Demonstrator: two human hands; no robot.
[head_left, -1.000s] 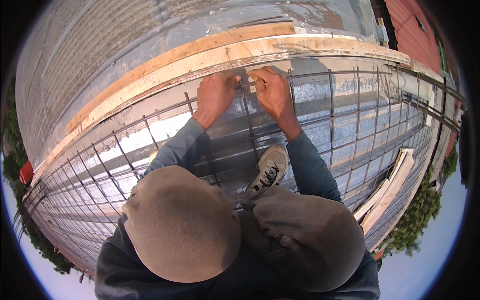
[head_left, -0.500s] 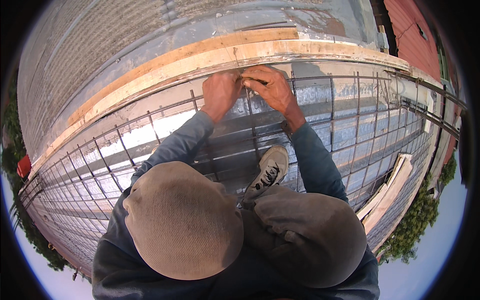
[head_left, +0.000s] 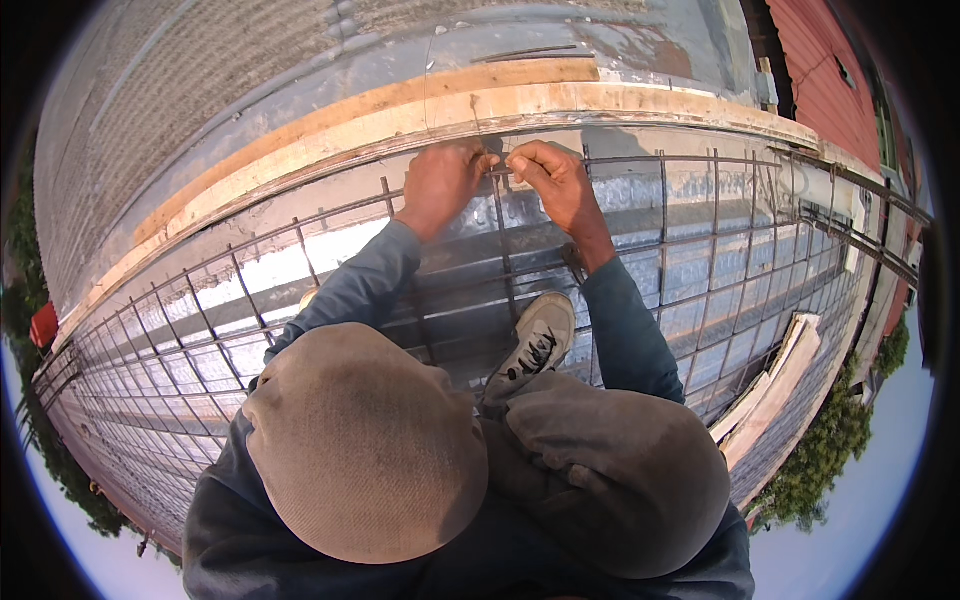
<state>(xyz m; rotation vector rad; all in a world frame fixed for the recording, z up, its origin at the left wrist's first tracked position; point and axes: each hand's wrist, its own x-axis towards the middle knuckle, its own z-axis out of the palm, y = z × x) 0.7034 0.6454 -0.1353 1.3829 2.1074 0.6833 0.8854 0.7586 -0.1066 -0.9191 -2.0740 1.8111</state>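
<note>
Both of my hands are at the top bar of a steel rebar mesh [head_left: 507, 235], over the spot where a crossing bar meets it. My left hand [head_left: 445, 185] is closed, thumb and fingertips pinched at the bar. My right hand [head_left: 560, 190] pinches close beside it, a small gap between the two sets of fingertips. A thin wire [head_left: 426, 100] rises over the plank just above my left hand; what lies in the fingertips seems to be such wire, though it is very fine. A small dark metal piece [head_left: 574, 262] shows by my right wrist, its kind unclear.
Beyond the mesh runs a long wooden plank edge [head_left: 380, 125], with short loose bars [head_left: 530, 52] behind it. Corrugated metal decking [head_left: 630, 205] lies under the mesh. My shoe [head_left: 545, 335] is on it between the bars. Wood pieces [head_left: 765, 390] and protruding bars [head_left: 870, 240] are at right.
My fingertips were together at the bar; now my right hand has drawn slightly to the right, leaving a gap. My left hand stays nearly in place.
</note>
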